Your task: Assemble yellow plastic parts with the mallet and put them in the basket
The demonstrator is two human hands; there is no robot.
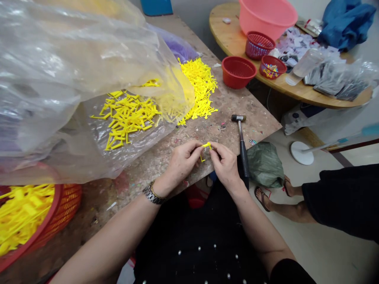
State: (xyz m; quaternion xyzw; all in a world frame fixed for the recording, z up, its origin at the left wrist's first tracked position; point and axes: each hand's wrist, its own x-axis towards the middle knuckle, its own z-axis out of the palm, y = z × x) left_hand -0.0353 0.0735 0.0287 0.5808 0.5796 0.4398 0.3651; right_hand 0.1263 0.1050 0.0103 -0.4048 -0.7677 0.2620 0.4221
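My left hand and my right hand meet at the near edge of the worn worktable, both pinching one small yellow plastic piece between fingertips. A wristwatch sits on my left wrist. A loose pile of the same yellow plastic pieces lies further back, and more of them lie on and under a big clear plastic bag at the left.
A hammer lies right of my hands. An orange basket of yellow pieces stands at near left. Red baskets and a pink tub are beyond. Another person's legs are at the right, beside a green bag.
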